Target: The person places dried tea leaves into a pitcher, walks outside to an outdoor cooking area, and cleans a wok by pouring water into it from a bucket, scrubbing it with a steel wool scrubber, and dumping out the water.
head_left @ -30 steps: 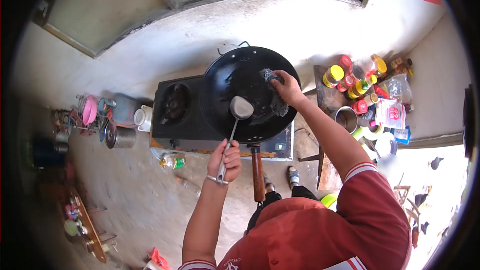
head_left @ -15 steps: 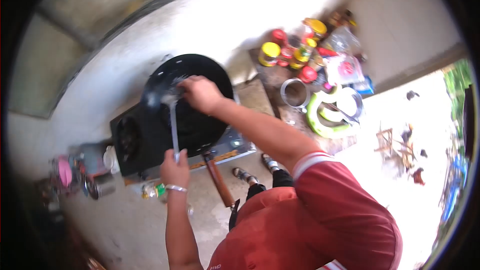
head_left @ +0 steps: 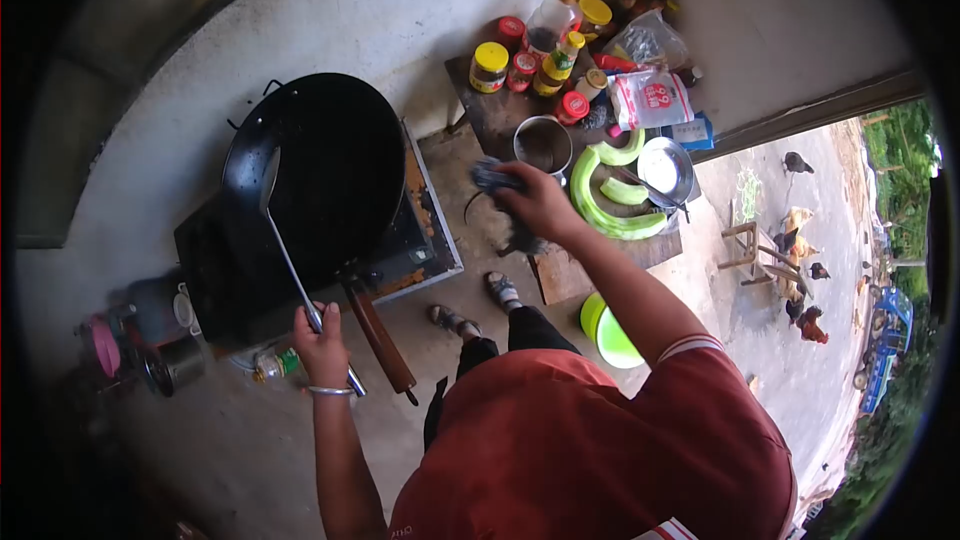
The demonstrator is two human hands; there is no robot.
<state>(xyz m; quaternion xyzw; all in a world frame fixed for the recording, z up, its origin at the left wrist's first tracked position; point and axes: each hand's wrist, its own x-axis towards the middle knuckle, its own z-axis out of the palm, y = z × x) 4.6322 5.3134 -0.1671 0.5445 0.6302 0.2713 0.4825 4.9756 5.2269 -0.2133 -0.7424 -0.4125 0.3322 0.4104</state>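
Observation:
My left hand (head_left: pixel 320 348) is closed round the handle of a long metal wok spatula (head_left: pixel 287 252). The spatula's head lies inside the rim of a large black wok (head_left: pixel 335 170), which sits on the stove and looks bare inside. To the right of the wok, my right hand (head_left: pixel 540 205) grips a crumpled dark grey rag (head_left: pixel 493 177), slightly blurred. That hand is just in front of a metal cup (head_left: pixel 543 143) and pale green curved melon pieces (head_left: pixel 620 220) on the side table. The wok's wooden handle (head_left: pixel 380 338) points towards me.
Jars and bottles, among them a yellow-lidded jar (head_left: pixel 490 67), crowd the wooden table (head_left: pixel 565 275). A metal bowl (head_left: pixel 665 170) stands by the melon. Below is a green bucket (head_left: pixel 612 332). Chickens and a wooden stool (head_left: pixel 750 245) are outside to the right.
My right hand has moved out of the wok to the right, carrying the rag away from the spatula's head. The spatula stays in my left hand. The view has shifted, showing the bucket.

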